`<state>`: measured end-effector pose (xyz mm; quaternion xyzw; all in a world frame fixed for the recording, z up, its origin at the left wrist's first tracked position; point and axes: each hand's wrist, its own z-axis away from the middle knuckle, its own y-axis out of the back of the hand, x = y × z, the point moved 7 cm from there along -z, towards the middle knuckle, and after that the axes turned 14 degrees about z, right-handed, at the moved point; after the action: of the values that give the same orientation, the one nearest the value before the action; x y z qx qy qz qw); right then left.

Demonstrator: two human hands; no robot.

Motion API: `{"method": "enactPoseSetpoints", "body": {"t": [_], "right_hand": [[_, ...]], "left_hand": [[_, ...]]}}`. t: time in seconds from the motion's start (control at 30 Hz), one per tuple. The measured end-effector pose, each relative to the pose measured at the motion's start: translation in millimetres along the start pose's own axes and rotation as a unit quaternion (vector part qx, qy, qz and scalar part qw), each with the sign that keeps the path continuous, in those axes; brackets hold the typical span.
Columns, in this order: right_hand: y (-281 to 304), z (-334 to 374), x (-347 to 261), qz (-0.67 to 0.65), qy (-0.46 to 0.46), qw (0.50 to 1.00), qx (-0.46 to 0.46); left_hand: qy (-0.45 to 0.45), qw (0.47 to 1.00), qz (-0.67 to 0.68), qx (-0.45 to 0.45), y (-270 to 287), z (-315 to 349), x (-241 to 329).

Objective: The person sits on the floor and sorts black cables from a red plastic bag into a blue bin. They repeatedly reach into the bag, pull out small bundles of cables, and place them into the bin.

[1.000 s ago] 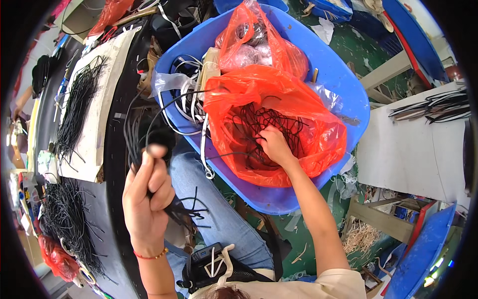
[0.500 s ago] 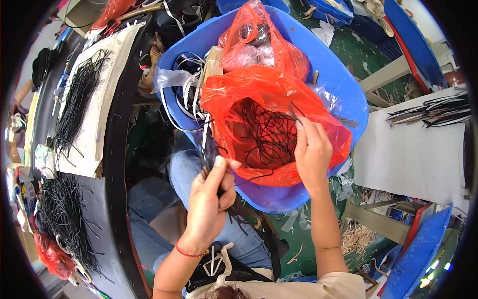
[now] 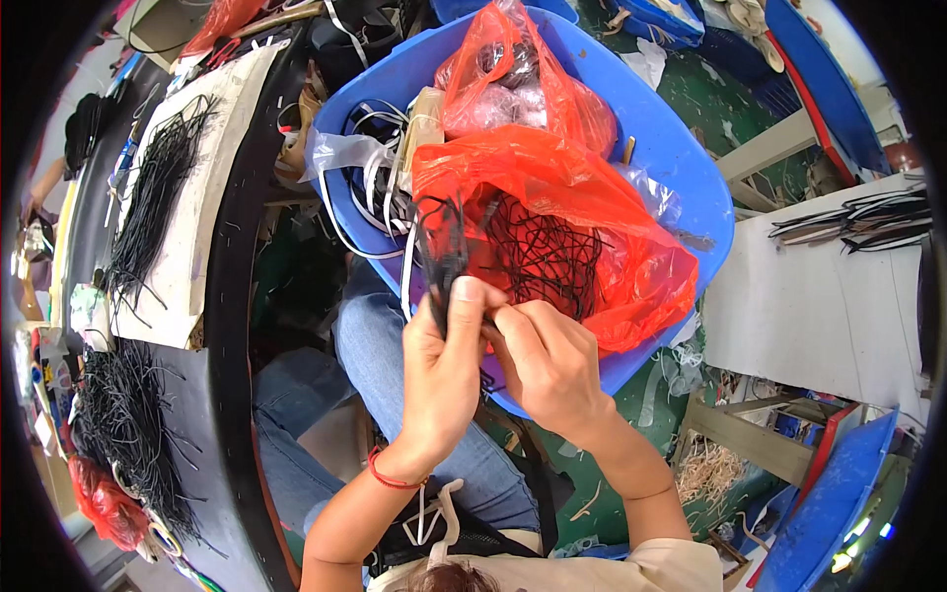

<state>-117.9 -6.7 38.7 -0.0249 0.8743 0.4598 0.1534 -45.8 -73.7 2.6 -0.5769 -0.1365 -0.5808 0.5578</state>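
Note:
A bundle of thin black cords [image 3: 444,247] stands up from my left hand [image 3: 441,375], which is closed round it with the thumb on top. Against it my right hand [image 3: 554,367] is closed, its fingertips meeting the left fingers; what they pinch is hidden. Both hands are over the near edge of an open red plastic bag [image 3: 513,163]. Loose black cords [image 3: 547,247] lie tangled inside that bag. The bag sits in a blue plastic tub [image 3: 681,148] in front of my knees.
Behind the open bag is a tied red bag [image 3: 582,109] with pale bundles. White and black straps [image 3: 370,187] lie in the tub's left side. Left, a black-edged bench carries black cord piles [image 3: 163,197]. Right, a pale board [image 3: 819,306] holds dark strips.
My right hand has come from the bag's right side toward me and left, to meet my left hand. The left hand and its bundle have shifted slightly right.

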Motion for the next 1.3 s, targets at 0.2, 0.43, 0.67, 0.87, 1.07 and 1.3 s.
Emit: {"method": "enactPoseSetpoints", "body": {"t": [0.2,0.43,0.67,0.87,1.07,1.3], "right_hand": [[-12,13,78,-0.17,-0.193,0.957,-0.132],[-74,67,63,-0.14,-0.119,0.948,-0.259],[-78,58,88,-0.212,-0.182,0.947,-0.16],[-173,26,140,-0.127,-0.25,0.926,-0.253],[-101,-3,139,-0.161,-0.258,0.942,-0.142],[-3,-22,104,-0.064,-0.2,0.975,-0.077]], "left_hand": [[-0.156,0.973,0.127,0.115,55,-8,86],[-0.094,0.954,0.28,0.057,76,-18,96],[-0.082,0.949,0.278,0.126,80,-17,84],[-0.094,0.969,0.2,0.112,77,-8,85],[-0.07,0.985,0.124,0.097,79,1,83],[-0.029,0.997,0.055,-0.047,13,-5,49]]}}
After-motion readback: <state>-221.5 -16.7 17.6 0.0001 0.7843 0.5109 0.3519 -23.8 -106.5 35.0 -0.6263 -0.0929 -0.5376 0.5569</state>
